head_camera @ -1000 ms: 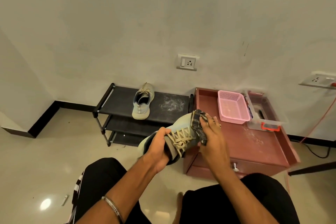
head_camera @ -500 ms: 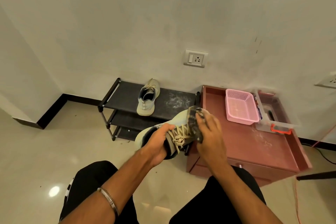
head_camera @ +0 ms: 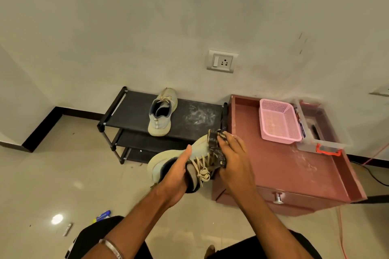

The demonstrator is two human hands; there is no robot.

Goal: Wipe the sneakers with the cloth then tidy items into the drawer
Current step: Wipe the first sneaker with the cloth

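Two sneakers: one (head_camera: 185, 166) at frame centre, gripped in left hand (head_camera: 176, 176), fingers curled into the collar, thumb along the side; other (head_camera: 161, 112) upright on black shoe rack (head_camera: 130, 111), centre left. Dark cloth (head_camera: 216, 149) pressed on held sneaker's toe by right hand (head_camera: 233, 160), fingers bent over it. Red drawer unit (head_camera: 280, 170) at right, drawer closed, bearing pink basket (head_camera: 277, 121) and clear box (head_camera: 322, 130).

A pale green-grey sneaker (head_camera: 168, 162) with beige laces is covered by a dark plaid cloth (head_camera: 216, 149), a matching sneaker (head_camera: 161, 112) is seen on a black rack (head_camera: 130, 111), and a pink basket (head_camera: 277, 121) is set on a reddish-brown cabinet (head_camera: 273, 166).
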